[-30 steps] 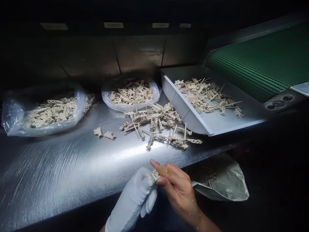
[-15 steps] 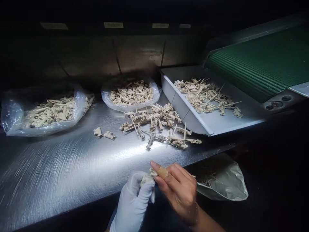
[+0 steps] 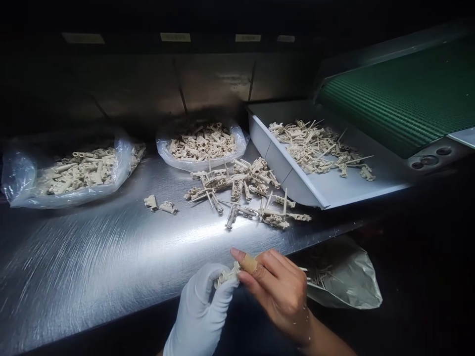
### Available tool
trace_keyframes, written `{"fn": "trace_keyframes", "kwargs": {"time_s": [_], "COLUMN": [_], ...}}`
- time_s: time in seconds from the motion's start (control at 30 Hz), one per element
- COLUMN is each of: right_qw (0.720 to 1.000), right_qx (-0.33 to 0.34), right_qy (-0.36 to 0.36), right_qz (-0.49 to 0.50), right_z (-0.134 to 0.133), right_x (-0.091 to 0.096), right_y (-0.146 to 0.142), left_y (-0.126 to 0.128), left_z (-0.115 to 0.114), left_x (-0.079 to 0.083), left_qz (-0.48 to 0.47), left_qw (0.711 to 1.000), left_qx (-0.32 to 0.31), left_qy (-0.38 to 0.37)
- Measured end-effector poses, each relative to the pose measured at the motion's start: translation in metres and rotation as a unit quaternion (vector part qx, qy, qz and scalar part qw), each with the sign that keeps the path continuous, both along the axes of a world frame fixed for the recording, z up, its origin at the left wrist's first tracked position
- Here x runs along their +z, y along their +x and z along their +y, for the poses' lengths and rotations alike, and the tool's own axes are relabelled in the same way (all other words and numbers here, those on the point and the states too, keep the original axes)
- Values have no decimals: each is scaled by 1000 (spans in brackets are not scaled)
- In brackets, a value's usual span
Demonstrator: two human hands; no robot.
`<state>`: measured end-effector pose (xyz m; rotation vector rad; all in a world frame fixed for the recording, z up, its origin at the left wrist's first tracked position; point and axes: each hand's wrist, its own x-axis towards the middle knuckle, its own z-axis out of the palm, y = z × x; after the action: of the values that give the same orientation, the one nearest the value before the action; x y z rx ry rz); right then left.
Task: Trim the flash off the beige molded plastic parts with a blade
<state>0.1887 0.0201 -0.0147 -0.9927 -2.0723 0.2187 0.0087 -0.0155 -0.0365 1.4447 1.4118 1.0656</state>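
Observation:
My left hand point(image 3: 202, 309), in a white glove, is closed around a small cream moulded plastic part point(image 3: 226, 278) with round tube openings. At the right end of this part, the thumb of my bare right hand point(image 3: 278, 284) presses against it, with the index finger just above. Yellowish tape wraps that index finger. Past the right hand's outer edge pokes the tip of a thin pale stick point(image 3: 304, 269); its other end is hidden. Beyond the hands, a loose pile of similar parts point(image 3: 237, 183), some with thin sticks attached, lies on the metal table point(image 3: 122, 247).
Two clear plastic bags, left point(image 3: 22, 185) and middle point(image 3: 174, 160), hold many cream parts. A grey tray point(image 3: 356, 190) with more parts stands below a green conveyor belt point(image 3: 404, 99). Under the table edge hangs an open bag point(image 3: 361, 284) containing thin sticks. Two parts point(image 3: 160, 203) lie apart.
The part in my left hand has turned, so its tube openings now show more clearly. More of the pale stick shows beside my right hand. The piles look unchanged.

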Motion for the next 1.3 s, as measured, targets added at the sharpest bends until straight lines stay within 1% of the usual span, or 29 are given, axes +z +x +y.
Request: {"fn": "trace_keyframes", "kwargs": {"time_s": [0.1, 0.17, 0.3, 0.43, 0.5, 0.57, 0.63, 0.7, 0.73, 0.77, 0.83, 0.87, 0.9, 0.93, 1.07, 1.17, 1.23, 1.3], "right_qw": [1000, 999, 994, 994, 994, 993, 990, 987, 986, 986, 987, 988, 989, 990, 993, 995, 994, 992], "right_qx": [19, 33, 43, 32, 33, 37, 46, 51, 52, 51, 47, 46, 44, 42, 35, 42, 49, 53], "right_qy": [-13, -24, -56, -56, -55, -56, -66, -78, -81, -82, -80, -79, -77, -74, -58, -54, -55, -67], "right_qz": [10, 27, 80, 85, 85, 95, 113, 130, 134, 134, 128, 123, 118, 113, 93, 79, 81, 89], "right_z": [1, 1, 1, -1, -2, -2, -1, 0, 1, 2, 2, 2, 2, 2, 1, 1, 3, 4], "right_x": [-1, -3, -8, -11, -12, -13, -13, -13, -13, -13, -12, -12, -11, -10, -6, -4, -4, -5], "right_y": [2, 2, -2, -5, -5, -5, -5, -4, -4, -3, -3, -3, -2, -2, -2, -2, -1, -1], "left_y": [1, 2, 5, 7, 7, 7, 6, 3, 2, 1, -2, -3, -3, -4, -6, -6, -5, -2], "left_z": [4, 5, 1, -4, -3, 0, 4, 9, 11, 12, 14, 15, 15, 15, 15, 15, 15, 13], "left_x": [7, 9, 4, -1, 2, 7, 11, 13, 12, 11, 6, 4, 1, -1, -5, -6, -5, -1], "left_qz": [-43, -61, -78, -99, -114, -153, -195, -248, -286, -333, -426, -455, -467, -471, -472, -470, -470, -463], "left_qw": [996, 994, 994, 993, 991, 980, 961, 929, 906, 875, 800, 771, 756, 747, 737, 737, 748, 778], "left_qx": [-16, -19, 1, 1, 4, -16, -61, -124, -156, -187, -241, -259, -267, -273, -280, -282, -270, -236], "left_qy": [-70, -94, -71, -58, -76, -125, -187, -244, -271, -298, -346, -362, -373, -381, -395, -395, -383, -353]}}
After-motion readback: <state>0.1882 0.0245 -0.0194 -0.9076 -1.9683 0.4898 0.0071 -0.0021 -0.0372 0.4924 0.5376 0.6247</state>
